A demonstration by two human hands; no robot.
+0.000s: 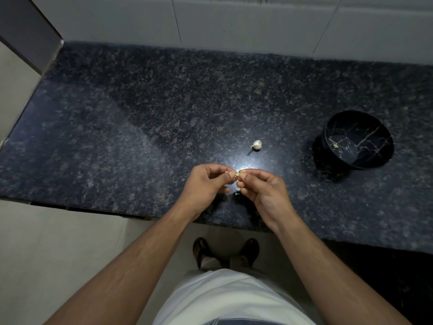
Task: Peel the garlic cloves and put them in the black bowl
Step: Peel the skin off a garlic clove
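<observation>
pinching one garlic clove (237,175) between both hands, left hand (206,186) and right hand (262,191); i see the black bowl (358,139) off right, nearer my right hand.

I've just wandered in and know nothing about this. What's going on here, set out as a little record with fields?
Surface: dark speckled granite counter
Hands: left hand and right hand together pinch a small pale garlic clove
Waiting: white garlic piece lying on the counter beyond the hands
Container: black marble-patterned bowl to the right, one small pale peeled clove inside
</observation>
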